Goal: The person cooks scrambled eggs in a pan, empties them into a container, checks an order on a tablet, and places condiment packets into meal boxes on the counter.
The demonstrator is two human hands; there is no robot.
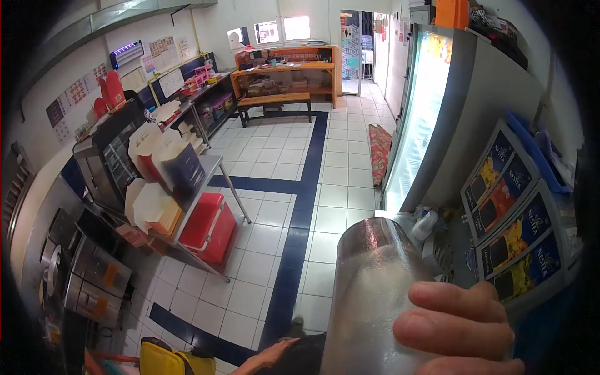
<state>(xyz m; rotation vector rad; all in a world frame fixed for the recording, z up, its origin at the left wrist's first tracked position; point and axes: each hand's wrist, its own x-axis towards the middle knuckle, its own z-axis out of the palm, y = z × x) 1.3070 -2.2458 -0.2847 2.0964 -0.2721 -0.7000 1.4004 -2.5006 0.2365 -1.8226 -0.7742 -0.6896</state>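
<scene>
A tall silvery cylindrical container [375, 281] rises close to the camera at the bottom centre, tilted slightly. Its surface is smeared and shiny, and what it holds, if anything, is hidden. From the right, the fingers of my right hand [459, 325] wrap around its side. My left hand [267, 359] shows only as a strip of skin at the bottom edge, beside dark cloth. Its fingers are hidden, so I cannot see whether it holds anything.
A metal table [215, 165] with cardboard boxes stands left, with a red cooler [209, 225] below. A lit display fridge [422, 106] and a drink dispenser [531, 231] stand right. At bottom left is a yellow bucket [165, 361]. A bench [275, 101] stands at the back.
</scene>
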